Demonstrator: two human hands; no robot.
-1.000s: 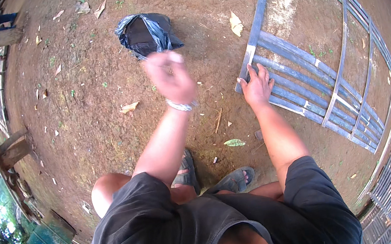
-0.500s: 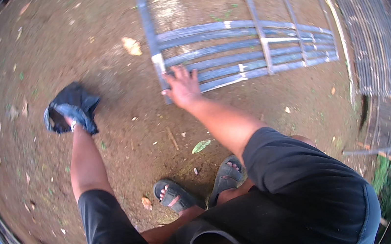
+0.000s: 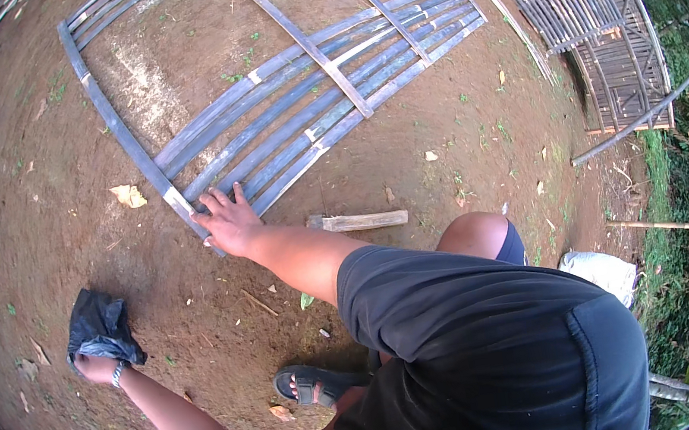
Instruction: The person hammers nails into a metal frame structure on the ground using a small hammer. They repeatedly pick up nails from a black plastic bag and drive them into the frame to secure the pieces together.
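Left hand (image 3: 97, 367), grip hidden, meets black bag (image 3: 101, 323); spread right hand (image 3: 230, 223) touches slatted frame (image 3: 330, 69) near wood (image 3: 363, 221).

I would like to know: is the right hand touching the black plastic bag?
Apart. The head view shows bare soil between the right hand and the black plastic bag; the right hand is at the corner of the slatted frame.

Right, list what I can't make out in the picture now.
Head view, left hand: most of its fingers are hidden by the black plastic bag.
Head view, the bag's contents, if any: hidden by its dark plastic.
Head view, slatted frame: its far side is cut off by the upper edge.
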